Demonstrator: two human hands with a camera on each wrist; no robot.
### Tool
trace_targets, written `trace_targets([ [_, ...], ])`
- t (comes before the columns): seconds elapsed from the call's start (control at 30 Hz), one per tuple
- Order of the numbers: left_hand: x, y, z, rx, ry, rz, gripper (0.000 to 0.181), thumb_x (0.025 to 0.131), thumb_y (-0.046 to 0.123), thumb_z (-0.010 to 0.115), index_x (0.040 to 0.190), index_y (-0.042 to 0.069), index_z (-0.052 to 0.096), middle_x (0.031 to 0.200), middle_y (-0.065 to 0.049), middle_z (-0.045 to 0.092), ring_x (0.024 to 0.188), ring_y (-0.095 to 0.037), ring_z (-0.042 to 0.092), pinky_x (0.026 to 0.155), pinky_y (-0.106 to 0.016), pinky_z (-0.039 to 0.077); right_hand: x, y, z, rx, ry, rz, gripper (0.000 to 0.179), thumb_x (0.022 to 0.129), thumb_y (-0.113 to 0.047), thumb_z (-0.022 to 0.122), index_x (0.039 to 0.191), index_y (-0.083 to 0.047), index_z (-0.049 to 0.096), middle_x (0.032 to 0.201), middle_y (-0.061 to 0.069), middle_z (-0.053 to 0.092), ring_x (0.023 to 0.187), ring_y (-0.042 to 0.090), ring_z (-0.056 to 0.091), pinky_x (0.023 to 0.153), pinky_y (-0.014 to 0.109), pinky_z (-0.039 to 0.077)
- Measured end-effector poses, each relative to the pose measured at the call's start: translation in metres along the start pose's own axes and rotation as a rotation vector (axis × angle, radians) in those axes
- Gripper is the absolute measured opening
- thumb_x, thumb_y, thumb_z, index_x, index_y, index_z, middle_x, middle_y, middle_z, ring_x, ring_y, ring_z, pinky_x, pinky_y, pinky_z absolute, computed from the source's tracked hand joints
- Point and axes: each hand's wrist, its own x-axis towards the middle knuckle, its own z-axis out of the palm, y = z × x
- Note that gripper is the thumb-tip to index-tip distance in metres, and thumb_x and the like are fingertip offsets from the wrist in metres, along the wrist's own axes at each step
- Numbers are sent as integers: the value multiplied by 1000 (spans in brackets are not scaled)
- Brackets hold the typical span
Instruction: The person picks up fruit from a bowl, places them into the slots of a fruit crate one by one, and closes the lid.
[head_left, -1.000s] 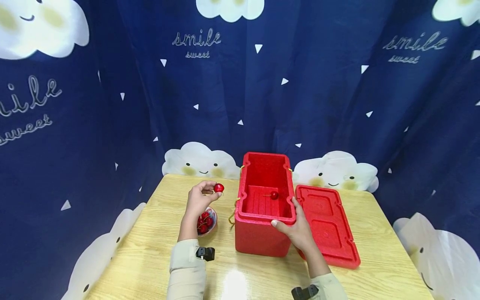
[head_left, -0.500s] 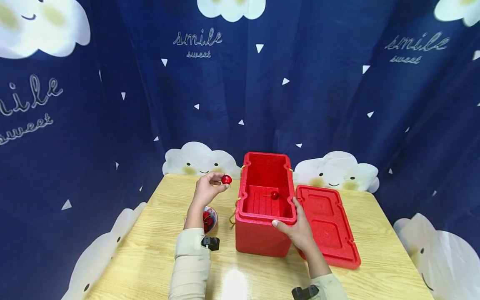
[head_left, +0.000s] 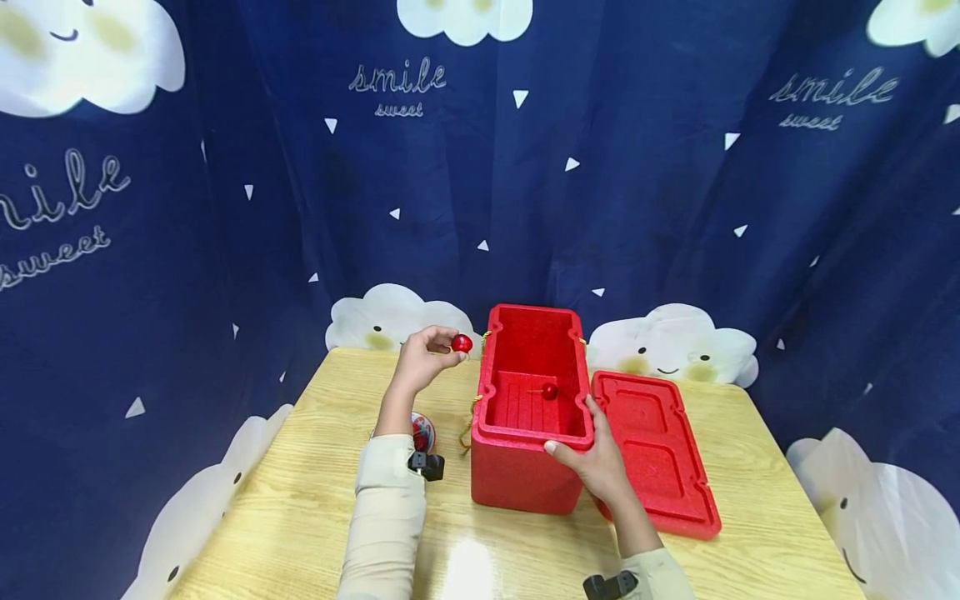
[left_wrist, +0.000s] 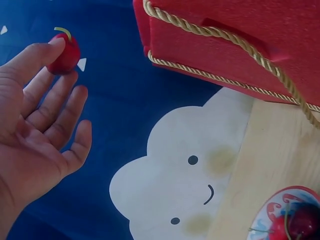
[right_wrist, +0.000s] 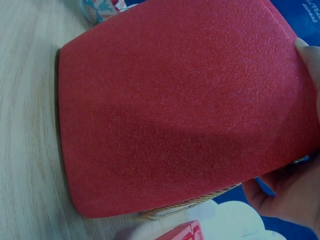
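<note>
At ten o'clock from the red box [head_left: 517, 479], just beside it, the left hand [head_left: 420, 363] holds a cherry [head_left: 461, 343] in a pinch — I spot another cherry [head_left: 550, 392] inside the box. At four, the right hand [head_left: 597, 464] grips the box's edge; a patterned bowl [left_wrist: 272, 206] sits near nine, a red lid [head_left: 654, 450] past three.

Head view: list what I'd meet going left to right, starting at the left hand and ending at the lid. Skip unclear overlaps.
Left hand → held cherry → box → lid.
</note>
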Motion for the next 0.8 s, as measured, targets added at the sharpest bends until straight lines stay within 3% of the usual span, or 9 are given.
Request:
trace_targets([
  [0.1, 3, 3, 1, -24, -14, -2, 33, 73, 7, 77, 104, 4, 66, 93, -8, 67, 84, -23, 59, 74, -33, 49, 0, 1, 0, -10, -2, -3, 100, 74, -21, 79, 149, -10, 12, 141, 21, 30, 121, 37, 38, 90, 47, 43],
  [0.37, 13, 11, 2, -34, -49, 9, 34, 74, 6, 76, 106, 3, 66, 91, -8, 66, 83, -22, 59, 71, -31, 49, 13, 28, 2, -15, 11, 8, 104, 72, -28, 81, 149, -18, 11, 143, 16, 31, 122, 34, 38, 90, 43, 43],
  [0.63, 22, 20, 5, -57, -83, 12, 35, 74, 7, 76, 107, 3, 66, 89, -10, 63, 83, -24, 60, 70, -31, 50, -1, -1, 1, -10, 7, -5, 100, 74, -21, 79, 148, -10, 13, 141, 21, 32, 122, 39, 38, 91, 47, 42],
  [0.8, 27, 23, 7, -59, -88, 11, 34, 75, 7, 75, 107, 4, 65, 90, -9, 63, 83, -23, 59, 72, -31, 50, 0, 1, 1, 3, 4, -5, 101, 74, -21, 79, 148, -10, 12, 142, 21, 30, 123, 39, 37, 91, 46, 42],
])
